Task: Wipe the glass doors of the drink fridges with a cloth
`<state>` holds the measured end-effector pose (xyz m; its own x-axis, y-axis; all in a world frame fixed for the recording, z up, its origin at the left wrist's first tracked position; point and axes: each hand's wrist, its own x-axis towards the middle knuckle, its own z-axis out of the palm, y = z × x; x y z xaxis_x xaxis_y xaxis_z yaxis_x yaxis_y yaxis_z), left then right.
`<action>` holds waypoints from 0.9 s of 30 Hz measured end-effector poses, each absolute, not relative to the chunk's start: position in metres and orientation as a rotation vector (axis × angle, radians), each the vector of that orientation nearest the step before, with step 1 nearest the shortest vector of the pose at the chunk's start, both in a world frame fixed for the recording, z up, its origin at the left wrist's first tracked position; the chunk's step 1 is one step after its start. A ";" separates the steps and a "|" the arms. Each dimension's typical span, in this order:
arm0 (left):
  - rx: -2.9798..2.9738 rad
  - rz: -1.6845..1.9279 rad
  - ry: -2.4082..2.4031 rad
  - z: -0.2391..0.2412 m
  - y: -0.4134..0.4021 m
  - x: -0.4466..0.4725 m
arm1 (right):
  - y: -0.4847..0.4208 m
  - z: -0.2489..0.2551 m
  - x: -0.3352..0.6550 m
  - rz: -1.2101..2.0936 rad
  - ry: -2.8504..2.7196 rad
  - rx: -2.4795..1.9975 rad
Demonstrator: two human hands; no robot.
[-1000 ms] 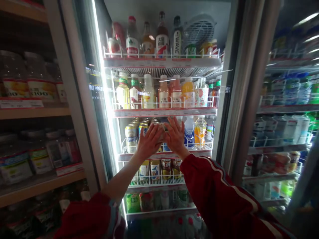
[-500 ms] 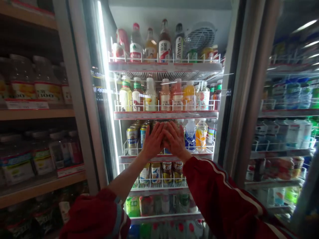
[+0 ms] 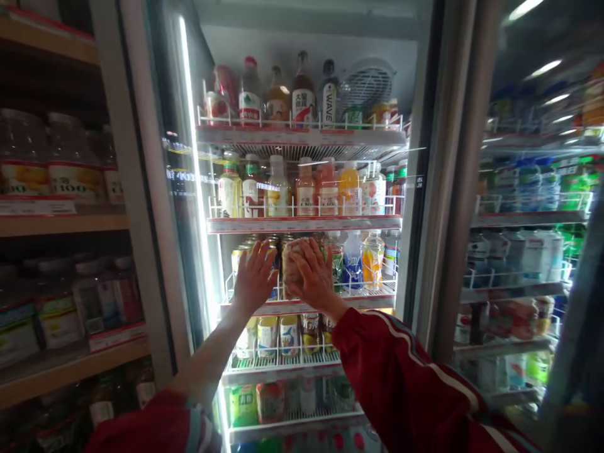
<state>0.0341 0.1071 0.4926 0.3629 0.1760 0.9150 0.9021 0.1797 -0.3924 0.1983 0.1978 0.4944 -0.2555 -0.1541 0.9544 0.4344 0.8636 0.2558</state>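
Observation:
Both my hands reach into an open drinks fridge at its third shelf (image 3: 302, 306). My left hand (image 3: 255, 277) has its fingers spread and lies against the row of cans (image 3: 238, 263) at the left of that shelf. My right hand (image 3: 314, 275) curls round the side of a pale can (image 3: 290, 267) in the middle of the shelf. Bottles (image 3: 363, 258) stand just right of my right hand. Both arms wear red sleeves; the left one is pushed up to the elbow.
The fridge's glass door (image 3: 179, 207) stands open to the left, in front of wooden shelves (image 3: 61, 223) of jars. Shelves above and below my hands hold bottles and cans. A second, closed fridge (image 3: 528, 220) stands at the right behind a metal door post (image 3: 453, 189).
My hands were pressed together around one can; now the left hand has slid left onto the neighbouring cans while the right stays on the pale can. The view has shifted slightly.

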 end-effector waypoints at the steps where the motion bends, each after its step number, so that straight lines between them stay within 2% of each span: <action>1: -1.306 -0.698 -1.103 0.492 0.108 0.035 | 0.194 0.494 0.194 -0.552 -1.731 -0.237; 6: -1.319 -0.718 -1.105 0.492 0.108 0.035 | 0.206 0.486 0.207 -0.588 -1.752 -0.220; 13: -1.327 -0.734 -1.170 0.491 0.110 0.036 | 0.281 0.470 0.298 -0.593 -1.520 -0.481; 17: -1.285 -0.815 -1.223 0.470 0.115 0.055 | 0.275 0.428 0.315 -0.689 -1.660 -0.442; 21: -1.446 -0.720 -1.208 0.432 0.113 0.090 | 0.262 0.389 0.317 -0.784 -1.873 -0.318; 23: -1.500 -0.694 -1.226 0.418 0.111 0.104 | 0.266 0.390 0.321 -0.794 -1.882 -0.324; 27: -1.487 -0.709 -1.294 0.412 0.109 0.122 | 0.292 0.426 0.337 -0.741 -1.738 -0.434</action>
<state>0.1218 0.1092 0.4123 0.2559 0.3648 0.8952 0.9508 0.0722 -0.3012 0.3366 0.2922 0.4264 -0.2912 -0.0839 0.9530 0.6296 0.7332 0.2569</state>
